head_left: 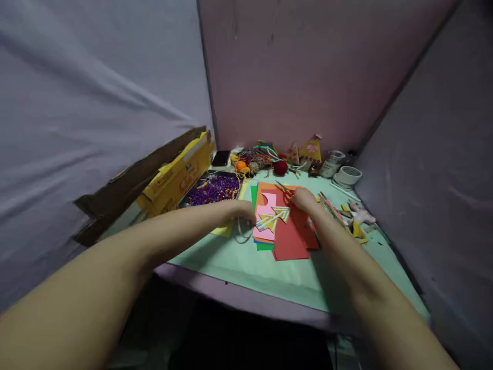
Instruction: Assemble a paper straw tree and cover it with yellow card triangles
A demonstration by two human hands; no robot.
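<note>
My left hand [245, 210] is closed at the lower left end of a tree-shaped cardboard cutout [271, 221], yellow with white stripes, seemingly gripping it; its fingertips are partly hidden. A thin white cord [242, 236] curls on the table just below this hand. My right hand [304, 199] is closed around the orange handles of a pair of scissors [285, 190], whose blades point away to the upper left. Beneath the cutout and scissors lies a stack of colored paper, with a red sheet [290, 241] and a pink sheet [265, 205] with a curved notch on top.
A tray of purple beads [213, 189] sits at the left beside a yellow cardboard box [181, 174]. Yarn balls [280, 167], a phone [221, 158] and tape rolls [347, 176] line the back. Cardboard scraps [358, 228] lie at the right on the pale green tabletop [215, 262].
</note>
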